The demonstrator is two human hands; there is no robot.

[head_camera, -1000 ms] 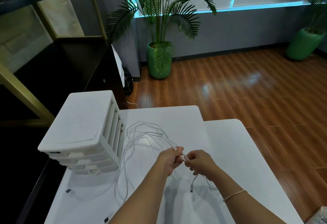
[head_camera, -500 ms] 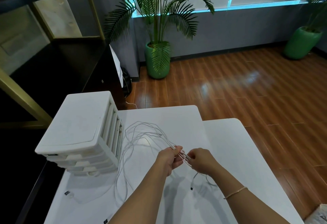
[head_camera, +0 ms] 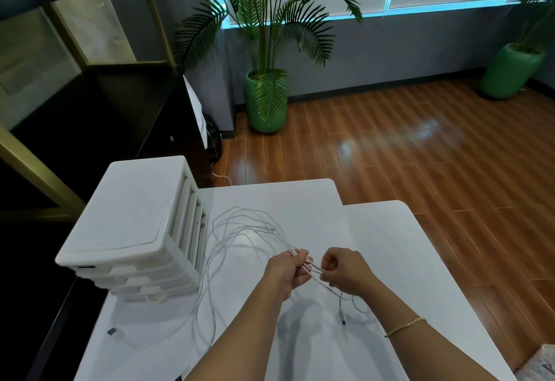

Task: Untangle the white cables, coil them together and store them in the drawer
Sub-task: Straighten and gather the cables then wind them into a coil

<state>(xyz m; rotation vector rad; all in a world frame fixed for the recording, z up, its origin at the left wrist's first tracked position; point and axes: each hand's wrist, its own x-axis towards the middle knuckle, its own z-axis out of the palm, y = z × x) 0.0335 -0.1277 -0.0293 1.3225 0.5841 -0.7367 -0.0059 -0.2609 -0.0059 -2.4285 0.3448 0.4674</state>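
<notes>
Tabletop (head_camera: 300, 197), white and made of two adjoining surfaces, carries everything you are working with. Your white drawer unit (head_camera: 132, 215) stands on its left side, with its stacked drawer fronts facing toward you and all of them pushed in. White cables (head_camera: 240, 224) lie in loose overlapping loops on the table just right of the drawer unit, then rise off the surface and converge into a bundle at your hands. Your left hand (head_camera: 288, 269) is curled around that bundle, gripping the strands where they come together. Your right hand (head_camera: 342, 272) sits just beside the left, near but apart from it, and pinches several strands stretched across the short gap between the two hands. Both hands are held above the table, well right of the drawer unit. Below your right hand, one cable end with a dark connector (head_camera: 343, 320) hangs down toward the table. Another small dark connector (head_camera: 113, 332) lies on the table at the near left, in front of the drawer unit.
</notes>
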